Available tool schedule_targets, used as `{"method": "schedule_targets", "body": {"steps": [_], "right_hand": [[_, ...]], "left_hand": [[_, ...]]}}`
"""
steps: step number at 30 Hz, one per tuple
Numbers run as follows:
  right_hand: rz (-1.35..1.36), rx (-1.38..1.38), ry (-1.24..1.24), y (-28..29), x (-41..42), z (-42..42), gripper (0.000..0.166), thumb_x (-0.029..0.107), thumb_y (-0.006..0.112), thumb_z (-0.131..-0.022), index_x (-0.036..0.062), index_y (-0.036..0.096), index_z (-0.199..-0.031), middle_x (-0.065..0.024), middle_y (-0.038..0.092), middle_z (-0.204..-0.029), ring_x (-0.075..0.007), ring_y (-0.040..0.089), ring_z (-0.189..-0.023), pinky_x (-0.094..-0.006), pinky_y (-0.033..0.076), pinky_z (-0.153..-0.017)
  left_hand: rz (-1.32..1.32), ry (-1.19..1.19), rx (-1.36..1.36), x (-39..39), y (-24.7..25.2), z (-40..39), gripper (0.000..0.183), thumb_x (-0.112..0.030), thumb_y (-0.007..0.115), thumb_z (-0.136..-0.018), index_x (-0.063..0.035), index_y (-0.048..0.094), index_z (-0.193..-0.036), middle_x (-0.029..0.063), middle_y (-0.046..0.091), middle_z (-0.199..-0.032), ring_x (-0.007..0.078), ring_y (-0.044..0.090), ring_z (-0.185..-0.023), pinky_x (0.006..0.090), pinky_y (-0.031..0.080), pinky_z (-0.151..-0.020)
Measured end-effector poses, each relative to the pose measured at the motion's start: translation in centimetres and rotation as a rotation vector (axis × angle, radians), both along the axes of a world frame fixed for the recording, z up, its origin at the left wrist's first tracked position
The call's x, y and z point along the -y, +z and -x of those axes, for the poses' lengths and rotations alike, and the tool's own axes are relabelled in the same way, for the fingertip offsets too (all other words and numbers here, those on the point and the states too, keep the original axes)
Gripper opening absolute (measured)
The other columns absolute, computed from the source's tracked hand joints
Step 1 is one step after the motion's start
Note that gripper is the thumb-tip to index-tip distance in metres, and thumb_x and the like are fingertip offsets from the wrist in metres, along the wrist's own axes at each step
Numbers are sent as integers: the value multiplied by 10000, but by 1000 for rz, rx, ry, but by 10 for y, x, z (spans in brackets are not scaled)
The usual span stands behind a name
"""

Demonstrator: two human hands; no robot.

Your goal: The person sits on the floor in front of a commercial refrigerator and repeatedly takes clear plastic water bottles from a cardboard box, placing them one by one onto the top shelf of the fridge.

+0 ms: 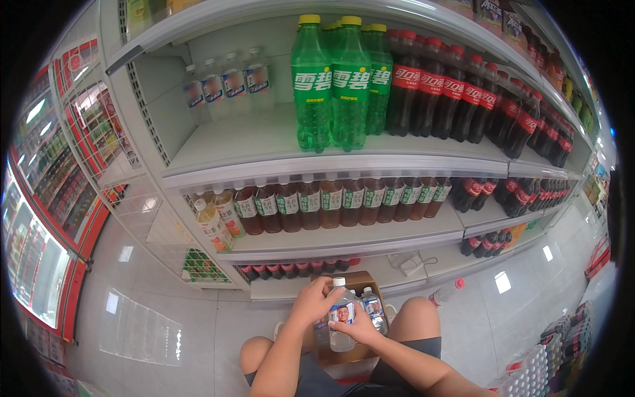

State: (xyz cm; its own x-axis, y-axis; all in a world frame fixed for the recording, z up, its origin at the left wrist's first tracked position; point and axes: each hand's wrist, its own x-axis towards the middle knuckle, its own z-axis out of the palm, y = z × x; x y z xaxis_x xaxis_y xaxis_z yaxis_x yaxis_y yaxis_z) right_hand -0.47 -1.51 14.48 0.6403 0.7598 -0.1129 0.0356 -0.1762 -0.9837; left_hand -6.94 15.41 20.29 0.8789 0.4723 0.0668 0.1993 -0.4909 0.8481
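Observation:
A clear plastic bottle (341, 343) with a white cap and a picture label is upright between my hands. My right hand (358, 326) grips its label area, thumb across the front. Around its upper part, near the cap, lies my left hand (312, 301); its fingertips are partly hidden behind the bottle. Below and behind it, between my knees, an open cardboard box (364, 279) holds more bottles of this kind, such as a clear bottle (373, 310) at its right side. My hands cover part of the box's contents.
Ahead, the upper shelf (238, 141) carries clear bottles (232, 82), green soda bottles (349, 94) and cola bottles (441, 92). Tea bottles (310, 206) line the shelf below. A red-capped bottle (446, 292) rests by my right knee; shrink-wrapped bottle packs (531, 369) stand at right. A wire rack (109, 149) borders the left.

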Motion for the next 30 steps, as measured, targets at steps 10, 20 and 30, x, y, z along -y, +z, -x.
{"method": "schedule_targets", "body": {"steps": [10, 20, 30], "right_hand": [[30, 45, -10, 11, -4, -4, 687, 375, 848, -691, -26, 531, -1150, -167, 616, -1063, -245, 610, -963, -373, 491, -871], [22, 111, -26, 60, -23, -20, 751, 368, 845, -704, -20, 487, -1238, -148, 632, -1098, -220, 624, -995, -353, 495, -887], [-278, 135, 176, 218, -75, -37, 679, 323, 826, -736, -12, 504, -1232, -110, 635, -1108, -185, 614, -1008, -334, 487, -902]], "left_hand": [[74, -4, -5, 0, 5, 2, 465, -360, 714, -863, -20, 600, -1159, 119, 671, -885, 176, 650, -740, 319, 517, -679], [177, 116, 183, -17, -2, 6, 376, -375, 578, -973, -37, 616, -1133, 118, 673, -923, 194, 645, -824, 335, 507, -766], [194, 193, 343, -29, 9, 14, 332, -311, 476, -1014, -31, 630, -1101, 93, 646, -746, 165, 612, -684, 325, 485, -662]]}}
